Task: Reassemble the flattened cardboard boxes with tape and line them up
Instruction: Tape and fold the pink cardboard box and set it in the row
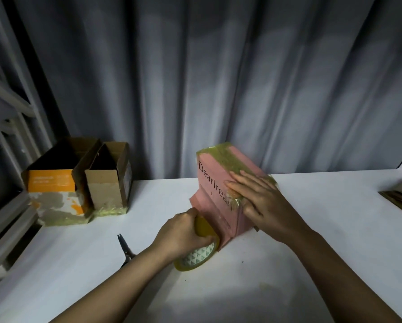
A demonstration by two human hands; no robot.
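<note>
Biggest worry from my end: the pink box [221, 190] sits tilted mid-table, only pinned by my right hand [263, 203] lying flat on its taped top, so pulling the tape roll [200, 250] my left hand [183, 234] grips could skid it or wrinkle the strip. Scissors [125, 250] lie just left of that arm; two finished boxes [79, 183] stand far left, well clear.

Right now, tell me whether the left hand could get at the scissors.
Probably not straight away: the left hand grips the tape roll against the pink box. The scissors lie on the table just beside that forearm, nothing between, so once the roll is put down the way looks free.
</note>
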